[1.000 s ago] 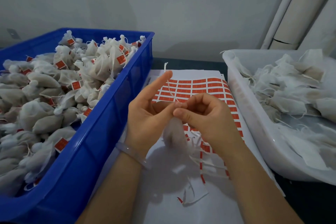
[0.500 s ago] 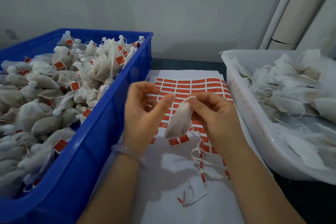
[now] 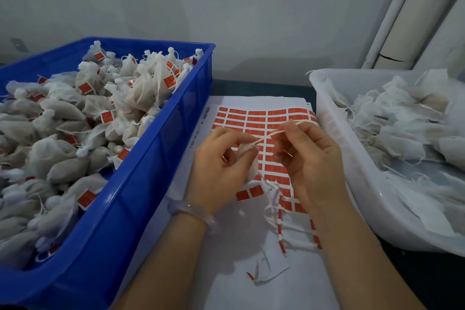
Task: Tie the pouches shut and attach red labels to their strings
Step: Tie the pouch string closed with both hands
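Note:
My left hand (image 3: 219,161) grips a small white pouch (image 3: 247,158) above the label sheet, its fingers curled round the pouch's neck. From the neck a white string (image 3: 274,133) runs up and to the right, pulled taut. My right hand (image 3: 309,156) pinches that string between thumb and fingers, and the string's end lies over its knuckles. A white sheet of red labels (image 3: 256,118) lies flat on the table beneath both hands; several of its lower rows are peeled away.
A blue crate (image 3: 156,158) at the left is heaped with tied pouches bearing red labels. At the right stands a clear plastic tub (image 3: 352,173) of untied pouches with loose strings. Peeled backing strips (image 3: 279,224) and scraps litter the sheet near me. A grey wall stands behind.
The pouch passed from my right hand into my left. My right hand moved right and drew the string out taut from the pouch's neck.

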Tool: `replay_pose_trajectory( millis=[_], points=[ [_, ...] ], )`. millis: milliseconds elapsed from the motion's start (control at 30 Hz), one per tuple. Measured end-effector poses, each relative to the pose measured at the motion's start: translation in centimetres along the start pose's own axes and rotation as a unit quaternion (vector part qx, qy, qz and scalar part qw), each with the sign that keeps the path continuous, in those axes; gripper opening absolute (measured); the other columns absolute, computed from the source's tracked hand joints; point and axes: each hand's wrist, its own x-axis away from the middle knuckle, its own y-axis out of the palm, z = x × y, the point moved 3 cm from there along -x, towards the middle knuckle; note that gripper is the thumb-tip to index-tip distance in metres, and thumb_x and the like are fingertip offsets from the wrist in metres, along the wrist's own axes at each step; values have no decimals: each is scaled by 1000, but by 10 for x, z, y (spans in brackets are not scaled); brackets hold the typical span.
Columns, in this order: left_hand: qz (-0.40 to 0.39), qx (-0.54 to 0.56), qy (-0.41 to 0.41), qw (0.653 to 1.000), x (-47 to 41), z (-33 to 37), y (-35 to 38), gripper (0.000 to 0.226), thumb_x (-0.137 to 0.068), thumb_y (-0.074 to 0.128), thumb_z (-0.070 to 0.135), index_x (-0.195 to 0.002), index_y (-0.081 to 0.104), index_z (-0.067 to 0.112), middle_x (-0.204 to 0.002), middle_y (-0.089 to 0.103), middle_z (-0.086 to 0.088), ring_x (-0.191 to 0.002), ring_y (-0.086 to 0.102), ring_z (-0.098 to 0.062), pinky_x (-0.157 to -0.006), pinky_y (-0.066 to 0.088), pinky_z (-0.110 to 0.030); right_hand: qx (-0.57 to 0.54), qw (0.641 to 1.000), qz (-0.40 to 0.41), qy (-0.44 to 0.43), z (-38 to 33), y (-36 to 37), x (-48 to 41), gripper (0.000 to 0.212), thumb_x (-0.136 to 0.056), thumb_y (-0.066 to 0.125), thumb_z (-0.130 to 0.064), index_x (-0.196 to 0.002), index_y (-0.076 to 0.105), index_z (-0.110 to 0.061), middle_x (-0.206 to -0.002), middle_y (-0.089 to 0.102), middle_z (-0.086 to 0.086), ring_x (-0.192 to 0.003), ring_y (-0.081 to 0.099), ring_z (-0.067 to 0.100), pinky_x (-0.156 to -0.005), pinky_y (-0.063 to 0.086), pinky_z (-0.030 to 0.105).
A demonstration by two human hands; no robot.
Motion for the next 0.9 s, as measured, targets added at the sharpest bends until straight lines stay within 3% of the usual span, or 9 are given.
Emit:
replay_pose_trajectory(
  millis=[133,267,333,400,467,600,733,833,900],
  points=[
    [29,51,-35,998,0,1,-4,13,-74,58,46,-83,59,38,-73,61,14,-70,57,-4,-60,49,-10,20,999,-15,-24,-1,2,2,20,-63,61,-47,-67,69,-30,-73,70,-9,-73,68,17,-69,55,27],
    [9,183,-105,977,0,-5,-5,18,-93,50,19,-87,66,24,-75,68,7,-72,67,-13,-60,53,-18,81,992,-70,-65,-4,6,6,16,-67,59,-43,-63,67,-30,-69,68,-12,-73,66,12,-62,52,13],
    [1,266,-140,954,-1,-5,-6,20,-93,48,22,-87,66,14,-72,71,-1,-68,70,-21,-58,56,-24,104,984,-110,-92,-7,10,8,13,-71,59,-38,-64,66,-30,-67,67,-17,-72,65,5,-61,49,8],
    [3,255,-143,956,-2,-3,-6,16,-83,57,27,-84,65,13,-70,71,0,-65,70,-21,-55,55,-22,108,979,-142,-103,-7,13,9,7,-74,60,-35,-70,64,-30,-72,66,-21,-76,64,2,-63,48,7],
    [-15,243,-127,961,-3,1,-5,5,-81,64,12,-86,65,11,-72,71,1,-65,70,-19,-54,53,-19,130,975,-143,-108,-5,12,8,9,-78,66,-35,-70,63,-31,-82,65,-26,-86,63,1,-66,49,8],
    [-74,261,-82,959,-1,7,-5,26,-81,59,-13,-85,64,12,-74,71,5,-68,70,-15,-56,53,-17,182,966,-164,-81,1,7,4,8,-74,61,-33,-73,64,-27,-110,57,-32,-110,57,3,-86,50,20],
    [-85,215,-31,972,0,7,-6,37,-77,56,-20,-89,61,14,-86,70,3,-84,68,-17,-66,55,-21,178,957,-223,-55,3,6,5,4,-80,68,-26,-77,67,-24,-86,68,-15,-86,64,13,-72,56,21],
    [-30,121,-6,992,2,6,-5,34,-78,66,-9,-83,51,21,-84,64,-3,-82,65,-19,-65,56,-22,193,960,-195,-58,3,4,2,8,-81,65,-22,-75,66,-26,-75,67,-15,-76,65,11,-63,55,17],
    [12,35,18,999,4,4,-3,38,-77,69,-2,-74,45,27,-76,60,5,-75,62,-16,-66,54,-17,208,962,-164,-62,5,1,-1,10,-81,67,-20,-74,66,-26,-73,67,-10,-72,65,11,-61,55,17]
  ],
)
